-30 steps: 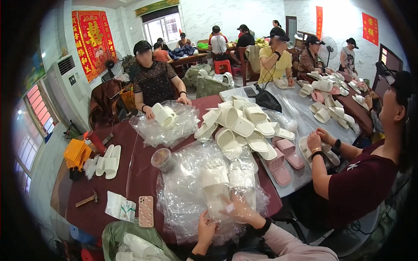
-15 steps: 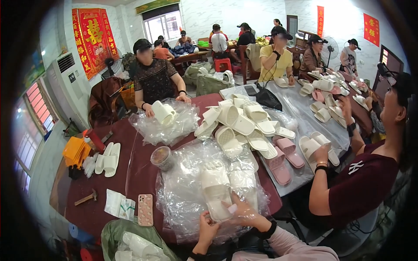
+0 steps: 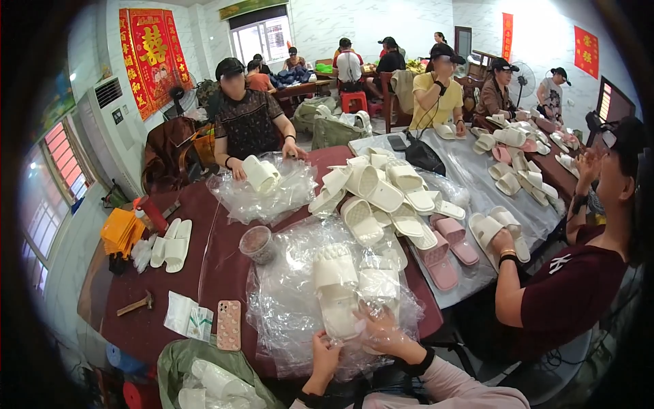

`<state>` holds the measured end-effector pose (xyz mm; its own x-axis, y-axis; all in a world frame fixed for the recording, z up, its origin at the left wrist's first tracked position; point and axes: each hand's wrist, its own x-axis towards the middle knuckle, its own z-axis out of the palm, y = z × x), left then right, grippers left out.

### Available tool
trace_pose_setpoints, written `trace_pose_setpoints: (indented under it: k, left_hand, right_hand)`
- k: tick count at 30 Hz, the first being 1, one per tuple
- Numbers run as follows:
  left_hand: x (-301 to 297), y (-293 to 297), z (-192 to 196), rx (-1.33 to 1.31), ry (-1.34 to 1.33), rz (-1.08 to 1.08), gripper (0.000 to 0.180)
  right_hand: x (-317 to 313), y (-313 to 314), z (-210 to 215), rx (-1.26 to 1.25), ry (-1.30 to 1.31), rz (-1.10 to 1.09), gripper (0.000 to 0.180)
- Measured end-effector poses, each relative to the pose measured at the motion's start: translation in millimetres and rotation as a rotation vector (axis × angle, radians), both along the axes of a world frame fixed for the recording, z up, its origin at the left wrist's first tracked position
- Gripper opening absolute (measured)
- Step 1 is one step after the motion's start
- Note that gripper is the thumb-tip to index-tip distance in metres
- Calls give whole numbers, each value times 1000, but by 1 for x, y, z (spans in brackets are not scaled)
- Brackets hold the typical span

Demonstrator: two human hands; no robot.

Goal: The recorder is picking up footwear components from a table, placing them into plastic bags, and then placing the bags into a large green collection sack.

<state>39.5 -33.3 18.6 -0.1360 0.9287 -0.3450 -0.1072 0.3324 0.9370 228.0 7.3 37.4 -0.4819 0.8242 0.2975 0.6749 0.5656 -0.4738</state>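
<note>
Here, cream slide slippers (image 3: 335,278), straps broad, lie amid crinkled clear plastic film (image 3: 286,293) on maroon tabletop (image 3: 218,266). Left hand (image 3: 325,356) half-curled, right hand (image 3: 388,334) loosely bent at slippers; both grips unclear. Grey-veined white walls (image 3: 412,20).

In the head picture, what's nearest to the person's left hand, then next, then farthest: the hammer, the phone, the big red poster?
From the left hand:
1. Phone: just to its left.
2. Hammer: farther left.
3. Big red poster: far back, high on the left.
</note>
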Motion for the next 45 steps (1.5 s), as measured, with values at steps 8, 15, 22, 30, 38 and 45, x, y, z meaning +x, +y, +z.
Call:
trace_pose_setpoints:
  k: [8, 15, 22, 30, 38, 45]
  left_hand:
    - [0, 0, 4, -51, -50, 18, 59]
    - [-1, 2, 19, -79, -27, -141, 54]
    - [2, 0, 6, 68, -108, -108, 56]
    - [3, 0, 14, -62, -82, -121, 51]
    - [4, -2, 32, -92, -320, -84, 45]
    - [0, -9, 64, -140, -445, -199, 56]
  right_hand:
    - [23, -25, 12, -16, -219, -66, 92]
    - [26, -29, 21, -62, -335, -60, 92]
    - [17, -22, 14, 210, -262, -127, 56]
    - [6, -39, 18, 283, -111, -111, 37]
    - [7, -69, 104, -11, 470, 353, 57]
    - [-1, -48, 101, 34, -101, 45, 94]
